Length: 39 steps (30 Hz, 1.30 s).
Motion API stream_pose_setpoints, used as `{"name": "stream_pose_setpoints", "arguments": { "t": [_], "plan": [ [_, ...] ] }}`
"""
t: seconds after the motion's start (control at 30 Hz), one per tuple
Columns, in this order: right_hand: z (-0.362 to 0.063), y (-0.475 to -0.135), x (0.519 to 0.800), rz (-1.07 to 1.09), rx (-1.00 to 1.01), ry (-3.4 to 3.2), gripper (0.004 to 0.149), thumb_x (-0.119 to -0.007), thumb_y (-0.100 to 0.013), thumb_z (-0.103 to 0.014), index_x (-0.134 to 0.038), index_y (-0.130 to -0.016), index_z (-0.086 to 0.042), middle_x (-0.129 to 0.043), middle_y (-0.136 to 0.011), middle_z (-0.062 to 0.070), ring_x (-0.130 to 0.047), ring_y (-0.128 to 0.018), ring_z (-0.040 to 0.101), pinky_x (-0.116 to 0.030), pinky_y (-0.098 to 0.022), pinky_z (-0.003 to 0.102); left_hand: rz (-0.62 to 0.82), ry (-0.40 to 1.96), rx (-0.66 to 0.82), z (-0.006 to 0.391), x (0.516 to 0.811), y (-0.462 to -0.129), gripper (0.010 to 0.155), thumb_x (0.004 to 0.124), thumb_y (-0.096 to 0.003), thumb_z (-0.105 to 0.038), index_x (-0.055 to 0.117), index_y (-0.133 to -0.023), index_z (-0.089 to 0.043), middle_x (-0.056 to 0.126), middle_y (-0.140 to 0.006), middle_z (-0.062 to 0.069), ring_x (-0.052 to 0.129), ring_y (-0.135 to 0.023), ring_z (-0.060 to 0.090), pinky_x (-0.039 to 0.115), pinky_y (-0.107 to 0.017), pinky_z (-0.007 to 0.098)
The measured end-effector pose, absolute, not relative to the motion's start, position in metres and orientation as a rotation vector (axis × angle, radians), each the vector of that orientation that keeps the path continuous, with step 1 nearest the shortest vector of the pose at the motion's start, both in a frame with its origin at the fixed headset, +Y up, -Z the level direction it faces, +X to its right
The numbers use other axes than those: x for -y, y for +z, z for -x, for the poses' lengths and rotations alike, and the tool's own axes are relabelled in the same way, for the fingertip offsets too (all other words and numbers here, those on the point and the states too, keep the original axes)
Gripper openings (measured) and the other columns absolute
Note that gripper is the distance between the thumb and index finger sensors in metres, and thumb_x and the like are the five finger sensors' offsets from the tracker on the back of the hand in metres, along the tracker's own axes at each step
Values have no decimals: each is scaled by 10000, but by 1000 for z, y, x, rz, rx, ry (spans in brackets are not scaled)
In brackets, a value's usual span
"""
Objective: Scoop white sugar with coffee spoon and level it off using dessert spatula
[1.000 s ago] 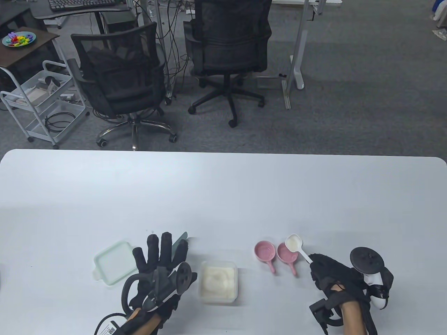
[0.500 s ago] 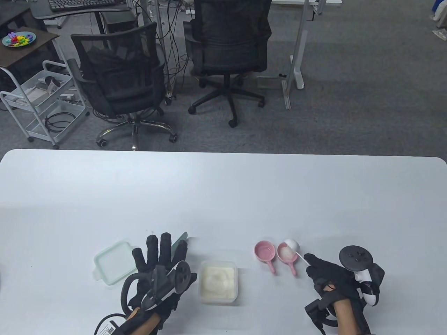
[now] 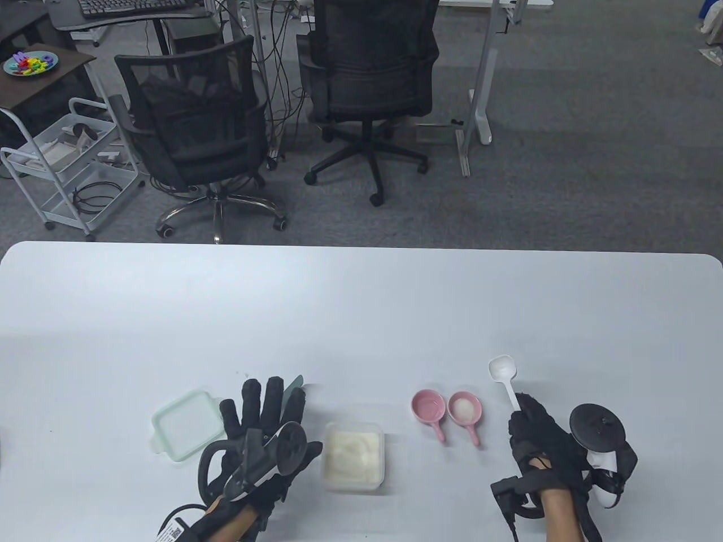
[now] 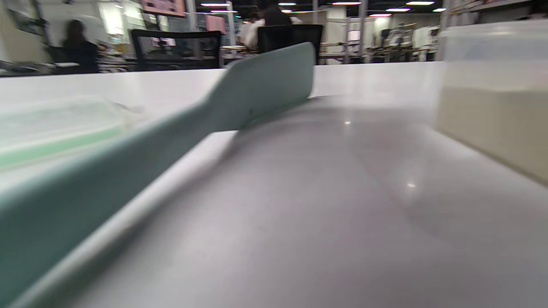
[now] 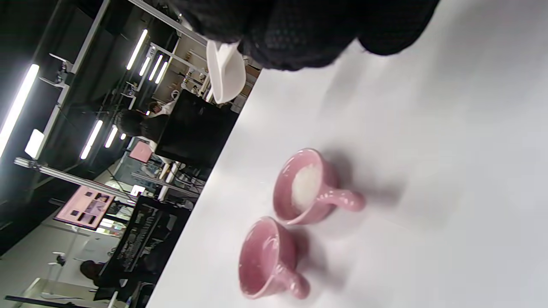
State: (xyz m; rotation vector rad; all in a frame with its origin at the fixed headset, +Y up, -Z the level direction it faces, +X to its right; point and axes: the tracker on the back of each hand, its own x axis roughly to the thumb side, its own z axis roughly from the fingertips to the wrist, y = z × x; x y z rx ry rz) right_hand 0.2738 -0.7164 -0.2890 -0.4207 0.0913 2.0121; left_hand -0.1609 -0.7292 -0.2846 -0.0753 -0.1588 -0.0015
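Now the right hand [image 3: 536,437] grips the empty coffee spoon [image 3: 501,370] by its handle, just beyond the pink cups [image 3: 446,407]; next it likely returns to the sugar tub [image 3: 353,456], kept level. Left hand [image 3: 265,420] lies flat, fingers released, over the dessert spatula [image 4: 239,102].

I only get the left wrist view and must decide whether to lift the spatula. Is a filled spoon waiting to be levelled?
Observer: No. The right hand holds the coffee spoon by its handle, and its bowl looks empty.
Operator: Is there sugar anywhere besides the container?
Observer: Yes, a small white heap sits in the right pink dish. The left pink dish beside it looks empty.
Operator: Does my left hand have a grip on the spatula?
Observer: No grip. The left hand lies over the dessert spatula with its fingers stretched out, and only the blade tip shows past them.
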Motion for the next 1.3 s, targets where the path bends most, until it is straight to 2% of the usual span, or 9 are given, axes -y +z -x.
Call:
{"name": "stream_pose_setpoints", "arguments": {
  "t": [0.2, 0.37, 0.5, 0.63, 0.77, 1.07, 1.2, 1.3],
  "plan": [
    [-253, -287, 703, 316, -26, 2120, 520, -725, -581, -236, -622, -1087, -168, -827, -798, 144, -862, -516, 257, -655, -630, 567, 110, 50, 273, 150, 735, -285, 922, 520, -359, -791, 123, -1112, -436, 67, -1241, -70, 81, -1172, 413, 207, -789, 701],
    [-228, -288, 696, 58, -46, 2199, 504, -764, -563, -236, -679, -1059, -210, -842, -799, 156, -873, -514, 268, -660, -628, 573, 222, 206, 364, 136, 741, -288, 985, 498, -320, -825, 84, -1110, -406, 85, -1249, -72, 99, -1180, 405, 213, -792, 694],
    [-196, -285, 692, -241, -140, 2339, 489, -795, -548, -230, -720, -1032, -232, -844, -807, 163, -873, -523, 283, -652, -636, 584, 377, 414, 372, 127, 753, -294, 1049, 584, -306, -830, 83, -1110, -378, 106, -1250, -60, 112, -1180, 404, 207, -793, 691],
    [-161, -277, 696, -447, -261, 2508, 479, -805, -538, -232, -741, -1013, -247, -851, -804, 159, -876, -521, 284, -653, -637, 584, 323, 281, 365, 123, 757, -293, 1035, 682, -351, -790, 119, -1115, -379, 173, -1254, -57, 210, -1189, 391, 259, -800, 671],
    [-133, -270, 703, -501, -219, 2724, 472, -807, -536, -232, -746, -1003, -256, -852, -804, 155, -877, -520, 283, -655, -639, 581, 350, 289, 353, 122, 758, -294, 984, 691, -347, -784, 196, -1122, -435, 201, -1256, -82, 252, -1194, 381, 278, -802, 665],
    [-88, -255, 715, -564, -13, 3056, 468, -766, -550, -255, -712, -1014, -278, -881, -770, 117, -889, -492, 246, -699, -631, 564, 339, 272, 342, 122, 760, -294, 985, 672, -327, -794, 199, -1118, -447, 203, -1261, -85, 288, -1190, 396, 298, -795, 670],
    [-86, -254, 716, -588, -30, 3043, 467, -767, -547, -257, -720, -1011, -270, -891, -754, 109, -891, -480, 247, -702, -627, 562, 335, 271, 343, 121, 761, -293, 983, 658, -328, -798, 187, -1116, -445, 189, -1257, -87, 291, -1189, 395, 299, -798, 665],
    [-87, -257, 719, -630, -122, 2964, 468, -763, -546, -256, -724, -1012, -249, -899, -738, 104, -891, -471, 249, -697, -626, 560, 334, 274, 343, 121, 761, -293, 983, 658, -330, -796, 183, -1116, -445, 187, -1256, -86, 292, -1189, 396, 300, -799, 665]
  ]
}}
